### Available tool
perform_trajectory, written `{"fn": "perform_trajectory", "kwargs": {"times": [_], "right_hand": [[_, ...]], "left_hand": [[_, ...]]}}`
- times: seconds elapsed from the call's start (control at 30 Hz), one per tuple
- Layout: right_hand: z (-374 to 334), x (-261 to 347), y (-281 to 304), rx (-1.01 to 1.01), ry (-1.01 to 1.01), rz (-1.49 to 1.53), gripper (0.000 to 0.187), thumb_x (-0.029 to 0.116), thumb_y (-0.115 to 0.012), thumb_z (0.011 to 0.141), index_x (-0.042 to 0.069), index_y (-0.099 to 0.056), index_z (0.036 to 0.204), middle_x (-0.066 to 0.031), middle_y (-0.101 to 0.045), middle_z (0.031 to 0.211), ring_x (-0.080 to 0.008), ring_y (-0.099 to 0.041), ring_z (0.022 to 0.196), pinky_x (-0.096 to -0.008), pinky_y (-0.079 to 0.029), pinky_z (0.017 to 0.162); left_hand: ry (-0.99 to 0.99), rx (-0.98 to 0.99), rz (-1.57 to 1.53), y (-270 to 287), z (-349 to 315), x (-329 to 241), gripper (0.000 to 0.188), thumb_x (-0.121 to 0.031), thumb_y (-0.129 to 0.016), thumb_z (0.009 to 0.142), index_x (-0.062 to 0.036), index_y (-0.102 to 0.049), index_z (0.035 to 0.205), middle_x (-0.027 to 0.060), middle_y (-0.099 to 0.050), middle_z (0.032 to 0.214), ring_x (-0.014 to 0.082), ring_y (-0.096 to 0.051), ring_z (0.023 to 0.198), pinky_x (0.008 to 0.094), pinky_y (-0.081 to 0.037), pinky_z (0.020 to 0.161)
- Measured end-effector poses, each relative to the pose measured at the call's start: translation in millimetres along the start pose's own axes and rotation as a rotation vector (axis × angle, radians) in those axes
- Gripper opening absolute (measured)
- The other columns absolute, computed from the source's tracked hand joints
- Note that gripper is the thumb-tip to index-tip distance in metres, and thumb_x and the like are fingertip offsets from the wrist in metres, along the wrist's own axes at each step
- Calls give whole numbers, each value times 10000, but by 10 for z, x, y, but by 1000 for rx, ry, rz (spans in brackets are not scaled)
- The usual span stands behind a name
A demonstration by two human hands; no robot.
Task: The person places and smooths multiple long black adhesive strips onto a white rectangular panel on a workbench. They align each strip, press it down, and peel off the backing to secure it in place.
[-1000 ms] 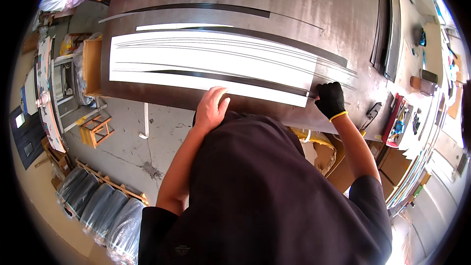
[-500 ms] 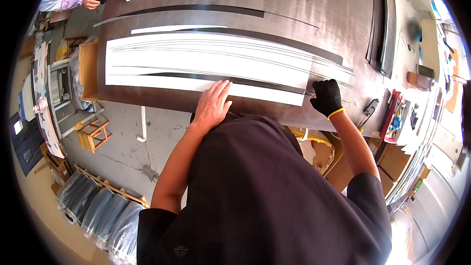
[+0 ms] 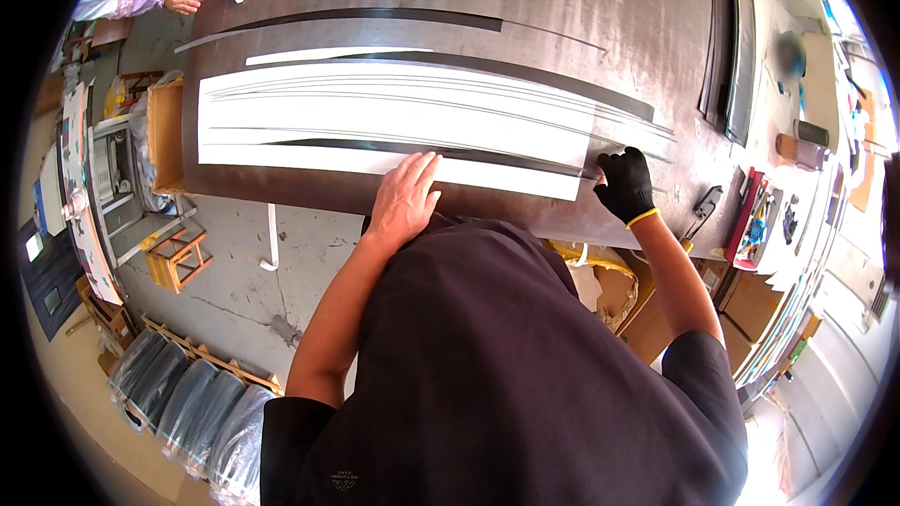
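A: Where do your hands sit?

B: Your bare left hand [image 3: 405,199] lies flat, fingers spread, pressing the near edge of the long white sheet [image 3: 394,122] on the dark brown worktable [image 3: 600,19]. Your black-gloved right hand [image 3: 625,186] is clenched at the sheet's right end; what it grips, I cannot tell.

A: And farther off?

B: Thin black strips [image 3: 375,17] lie beyond the sheet; another person's hand [image 3: 181,0] rests at the far left corner.
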State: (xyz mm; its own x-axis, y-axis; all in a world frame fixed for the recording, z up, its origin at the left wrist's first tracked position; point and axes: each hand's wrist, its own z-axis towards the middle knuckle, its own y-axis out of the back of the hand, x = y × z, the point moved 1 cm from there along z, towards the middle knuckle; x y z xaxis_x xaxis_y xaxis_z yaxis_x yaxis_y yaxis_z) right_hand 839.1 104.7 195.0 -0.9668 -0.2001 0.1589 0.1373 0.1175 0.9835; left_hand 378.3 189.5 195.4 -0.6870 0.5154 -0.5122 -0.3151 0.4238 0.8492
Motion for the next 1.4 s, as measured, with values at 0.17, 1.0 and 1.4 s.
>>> {"fn": "perform_trajectory", "kwargs": {"times": [0.17,1.0,1.4], "right_hand": [[-13,74,27,4,-37,11,162,151,-780,751,117,-718,897,-125,-689,766,-378,-662,796,-506,-532,913],[-101,42,-80,-31,-73,26,147,163,-755,787,113,-743,924,-126,-727,790,-364,-723,823,-546,-527,1074],[-33,5,25,31,-110,77,271,219,-809,712,104,-750,950,-137,-737,807,-375,-719,842,-518,-532,996]], "left_hand": [[21,-19,-42,-16,13,-3,603,-208,-738,998,-36,-605,1560,126,-603,1597,342,-552,1488,494,-456,1239],[-669,252,-36,-988,984,-1011,727,-321,-717,1050,-3,-487,1662,182,-487,1734,322,-410,1648,473,-310,1380],[-655,325,-86,-1014,966,-971,857,-305,-775,983,-15,-416,1705,165,-409,1785,314,-334,1687,477,-256,1409]]}}
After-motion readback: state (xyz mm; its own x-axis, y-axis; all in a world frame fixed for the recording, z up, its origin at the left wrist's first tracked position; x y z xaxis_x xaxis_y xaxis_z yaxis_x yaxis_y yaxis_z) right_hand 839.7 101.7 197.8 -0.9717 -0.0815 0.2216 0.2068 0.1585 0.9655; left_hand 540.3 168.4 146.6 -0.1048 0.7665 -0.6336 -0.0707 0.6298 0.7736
